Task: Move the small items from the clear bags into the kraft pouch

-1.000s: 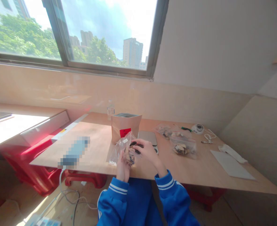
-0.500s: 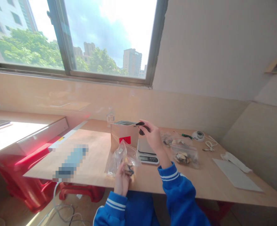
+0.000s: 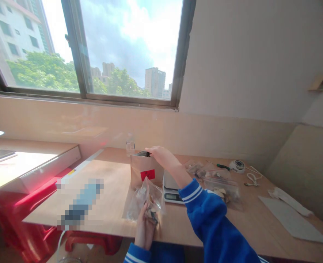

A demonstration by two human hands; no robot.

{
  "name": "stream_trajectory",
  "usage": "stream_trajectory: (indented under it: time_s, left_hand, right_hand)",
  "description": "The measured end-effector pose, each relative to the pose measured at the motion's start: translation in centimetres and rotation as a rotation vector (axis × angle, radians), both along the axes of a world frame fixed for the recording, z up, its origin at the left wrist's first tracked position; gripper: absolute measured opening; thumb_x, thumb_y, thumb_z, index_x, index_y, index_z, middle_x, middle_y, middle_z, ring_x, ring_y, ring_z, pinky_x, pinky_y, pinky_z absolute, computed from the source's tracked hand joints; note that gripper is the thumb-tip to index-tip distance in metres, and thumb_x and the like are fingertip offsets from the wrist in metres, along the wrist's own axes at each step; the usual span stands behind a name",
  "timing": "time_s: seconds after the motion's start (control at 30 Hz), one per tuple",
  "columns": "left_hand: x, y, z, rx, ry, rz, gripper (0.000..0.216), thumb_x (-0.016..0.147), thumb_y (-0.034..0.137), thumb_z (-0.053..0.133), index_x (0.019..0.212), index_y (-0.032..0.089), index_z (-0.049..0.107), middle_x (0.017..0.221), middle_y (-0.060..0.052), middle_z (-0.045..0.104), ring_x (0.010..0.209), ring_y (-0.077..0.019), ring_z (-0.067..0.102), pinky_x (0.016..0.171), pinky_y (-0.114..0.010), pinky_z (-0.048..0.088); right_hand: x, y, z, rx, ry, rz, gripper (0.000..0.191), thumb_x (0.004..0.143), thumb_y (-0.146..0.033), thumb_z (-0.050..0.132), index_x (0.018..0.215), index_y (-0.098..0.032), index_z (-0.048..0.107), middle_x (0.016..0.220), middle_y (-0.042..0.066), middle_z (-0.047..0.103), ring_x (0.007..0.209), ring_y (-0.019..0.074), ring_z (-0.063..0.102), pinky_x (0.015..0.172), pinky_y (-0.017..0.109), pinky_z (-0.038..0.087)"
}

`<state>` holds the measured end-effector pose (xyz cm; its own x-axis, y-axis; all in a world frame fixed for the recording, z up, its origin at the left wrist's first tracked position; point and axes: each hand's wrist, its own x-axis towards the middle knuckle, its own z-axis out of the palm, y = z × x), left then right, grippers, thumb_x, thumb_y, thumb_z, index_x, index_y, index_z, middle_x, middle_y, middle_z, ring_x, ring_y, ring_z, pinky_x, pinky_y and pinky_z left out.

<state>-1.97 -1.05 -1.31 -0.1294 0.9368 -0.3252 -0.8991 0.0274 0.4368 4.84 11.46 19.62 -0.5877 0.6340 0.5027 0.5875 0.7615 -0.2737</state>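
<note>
Paper bag point(image 3: 136, 170) stands open on the table point(image 3: 112, 208); over its mouth is the right hand point(image 3: 161, 156), and whether it grips the dark piece point(image 3: 147, 154) there I cannot tell. In front of the paper bag, the left hand point(image 3: 144, 229), apart from the right, clutches a clear plastic bag point(image 3: 154, 195).

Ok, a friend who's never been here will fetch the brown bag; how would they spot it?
Find the table below the window. On it, in front of the clear bottle and left of the scale, the brown bag stands upright, its top open. Unlike the see-through bags nearby, it is opaque, with a red label.
</note>
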Motion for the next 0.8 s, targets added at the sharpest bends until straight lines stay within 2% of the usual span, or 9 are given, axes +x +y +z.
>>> stream_trajectory:
  time_s: [0.13,0.27,0.37,0.5,0.6,0.67,0.73,0.8]
  left_hand:
    - [-0.1,0.1,0.2,-0.028,-0.002,-0.009,0.023,0.083,0.014,0.054,0.102,0.017,0.067,0.096,-0.007,0.072,0.083,-0.0144,0.069,0.074,-0.024,0.057]
    - [-0.1,-0.2,0.3,-0.055,0.022,0.008,0.024,0.082,0.013,0.056,0.102,0.019,0.067,0.091,-0.005,0.072,0.076,-0.0128,0.069,0.068,-0.022,0.057]
    - [-0.1,-0.4,0.5,-0.047,0.015,0.002,0.023,0.083,0.014,0.054,0.101,0.017,0.068,0.092,-0.007,0.072,0.078,-0.0138,0.069,0.068,-0.022,0.057]
    - [-0.2,-0.3,0.5,-0.035,0.006,-0.004,0.024,0.084,0.016,0.052,0.103,0.016,0.067,0.094,-0.008,0.072,0.081,-0.0157,0.069,0.071,-0.025,0.057]
    - [-0.3,-0.3,0.6,-0.047,0.01,-0.029,0.022,0.084,0.017,0.051,0.099,0.015,0.068,0.089,-0.008,0.073,0.075,-0.0152,0.069,0.068,-0.025,0.057]
    - [-0.3,-0.5,0.9,-0.064,0.02,-0.036,0.021,0.085,0.018,0.051,0.096,0.014,0.068,0.087,-0.009,0.072,0.073,-0.0153,0.069,0.068,-0.025,0.056]
    - [-0.1,-0.8,1.3,-0.039,0.033,-0.009,0.023,0.086,0.022,0.05,0.099,0.015,0.068,0.097,-0.009,0.072,0.082,-0.0167,0.069,0.073,-0.026,0.056]
    - [0.3,-1.1,1.6,0.015,0.058,0.042,0.028,0.086,0.029,0.05,0.108,0.02,0.066,0.112,-0.008,0.068,0.099,-0.0186,0.065,0.083,-0.028,0.054]
  right_hand:
    - [0.5,-0.2,0.4,-0.035,0.077,0.051,0.047,0.077,0.002,0.056,0.116,-0.024,0.065,0.094,0.004,0.074,0.083,0.0219,0.068,0.08,0.03,0.048]
    - [-0.1,0.1,1.2,-0.06,0.28,0.162,0.039,0.087,-0.01,0.047,0.12,-0.025,0.062,0.114,0.002,0.067,0.1,0.0184,0.064,0.089,0.029,0.047]
    - [-0.9,0.7,0.6,-0.066,0.298,0.197,0.041,0.091,-0.011,0.036,0.125,-0.023,0.057,0.124,0.003,0.062,0.112,0.0155,0.058,0.096,0.03,0.044]
    - [-0.6,0.1,-1.2,-0.11,0.281,0.186,0.037,0.095,-0.02,0.036,0.126,-0.021,0.055,0.127,0.006,0.059,0.121,0.0174,0.051,0.104,0.036,0.04]
    - [0.8,-2.8,-3.0,0.014,0.368,0.072,0.034,0.094,-0.022,0.036,0.124,-0.022,0.054,0.128,0.009,0.055,0.124,0.0206,0.045,0.108,0.042,0.034]
    - [1.8,-5.6,-4.7,0.041,0.404,0.018,0.032,0.093,-0.018,0.035,0.116,-0.021,0.056,0.119,0.01,0.057,0.116,0.0213,0.05,0.102,0.041,0.038]
    - [2.5,-8.3,-6.9,-0.08,0.394,0.021,0.029,0.092,-0.014,0.033,0.102,-0.021,0.059,0.1,0.008,0.062,0.095,0.0188,0.058,0.087,0.034,0.047]
    - [3.0,-10.3,-9.4,-0.267,0.363,0.002,0.026,0.089,-0.011,0.036,0.092,-0.021,0.059,0.086,0.005,0.063,0.079,0.017,0.059,0.073,0.029,0.048]
